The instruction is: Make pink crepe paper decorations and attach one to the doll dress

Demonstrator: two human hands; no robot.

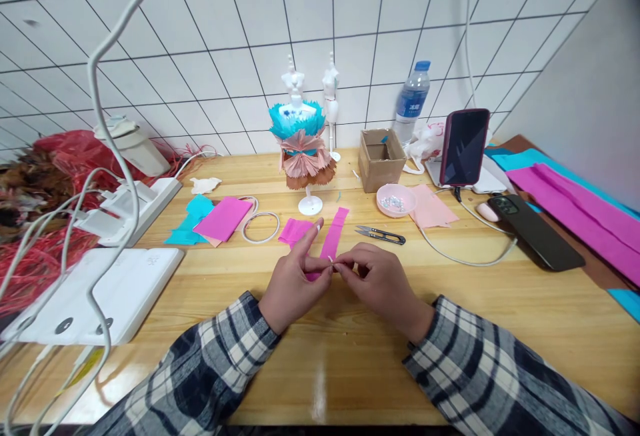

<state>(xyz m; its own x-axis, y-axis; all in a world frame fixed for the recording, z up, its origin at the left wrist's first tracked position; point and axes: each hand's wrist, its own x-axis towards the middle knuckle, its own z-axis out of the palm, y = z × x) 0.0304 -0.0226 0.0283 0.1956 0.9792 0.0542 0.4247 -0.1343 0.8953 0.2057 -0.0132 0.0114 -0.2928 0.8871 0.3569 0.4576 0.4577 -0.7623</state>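
My left hand (297, 277) and my right hand (379, 281) meet at the fingertips over the table. Both pinch at something small with a whitish tip, too tiny to make out. One left finger points up, with a white spot at its end. A magenta crepe paper strip (335, 231) runs behind the fingers; whether it is gripped is hidden. Beside it lies a folded magenta paper piece (294, 231). Black thread snips (381, 234) rest just beyond my right hand. Farther back stands a small white dress form (295, 83) wearing blue, pink and brown ruffled paper.
A second white form (331, 89), a cardboard box (383, 163), a pink bowl (395, 201) of small beads and a water bottle (413, 99) stand behind. Phones, cables and coloured paper (575, 203) occupy the right. At left are a power strip (145, 206) and a white device (100, 293).
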